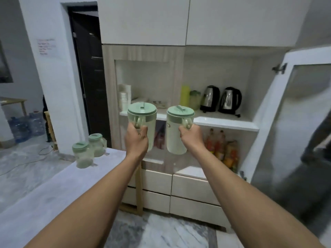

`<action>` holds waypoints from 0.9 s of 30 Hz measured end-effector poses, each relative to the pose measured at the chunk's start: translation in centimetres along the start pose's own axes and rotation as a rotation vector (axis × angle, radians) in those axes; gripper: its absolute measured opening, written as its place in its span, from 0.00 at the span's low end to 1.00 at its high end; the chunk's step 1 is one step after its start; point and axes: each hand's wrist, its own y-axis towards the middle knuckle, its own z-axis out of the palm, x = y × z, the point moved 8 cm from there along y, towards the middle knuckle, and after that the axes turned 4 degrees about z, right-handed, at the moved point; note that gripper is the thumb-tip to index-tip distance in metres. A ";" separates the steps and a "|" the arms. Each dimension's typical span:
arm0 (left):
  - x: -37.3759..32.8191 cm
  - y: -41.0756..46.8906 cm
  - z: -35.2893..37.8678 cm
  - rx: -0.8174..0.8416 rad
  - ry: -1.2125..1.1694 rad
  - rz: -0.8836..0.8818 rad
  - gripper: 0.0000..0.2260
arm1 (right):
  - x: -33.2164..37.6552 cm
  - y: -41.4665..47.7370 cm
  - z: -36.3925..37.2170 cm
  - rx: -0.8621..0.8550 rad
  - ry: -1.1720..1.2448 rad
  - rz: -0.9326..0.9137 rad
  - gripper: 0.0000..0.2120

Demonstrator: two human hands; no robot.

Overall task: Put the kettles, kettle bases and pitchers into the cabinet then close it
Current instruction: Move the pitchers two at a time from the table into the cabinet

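Head cam, L to R: two green-lidded pitchers sat on the grey counter (44,190) at far left, front pitcher (82,155) nearer the camera, rear pitcher (97,145) just beside and behind it. Left hand (136,140) was clamped round the handle of the left-held pitcher (142,122), upright, raised in front of the cabinet (180,72) shelf edge. Right hand (191,138) was closed on the handle of the right-held pitcher (177,129), also upright, approx level w/ the other; the two were near but apart. Inside, on the upper shelf (227,122): a yellow bottle (185,95), a green cup (194,100), then the left kettle (210,98) and right kettle (230,100) side by side, both on bases. Bottles (222,149) stood on the shelf below. Cabinet door (290,111) hung open at right.
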 end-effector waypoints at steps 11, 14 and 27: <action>-7.4 -3.3 12.0 0.168 -0.103 0.044 0.06 | -2.5 2.2 -14.4 -0.180 -0.037 0.059 0.08; -8.1 -2.6 15.2 0.210 -0.105 0.056 0.05 | -3.0 4.0 -16.2 -0.221 -0.065 0.072 0.11; -5.9 6.3 27.6 0.323 -0.240 0.060 0.06 | -4.5 17.7 -17.0 -0.292 -0.045 0.061 0.10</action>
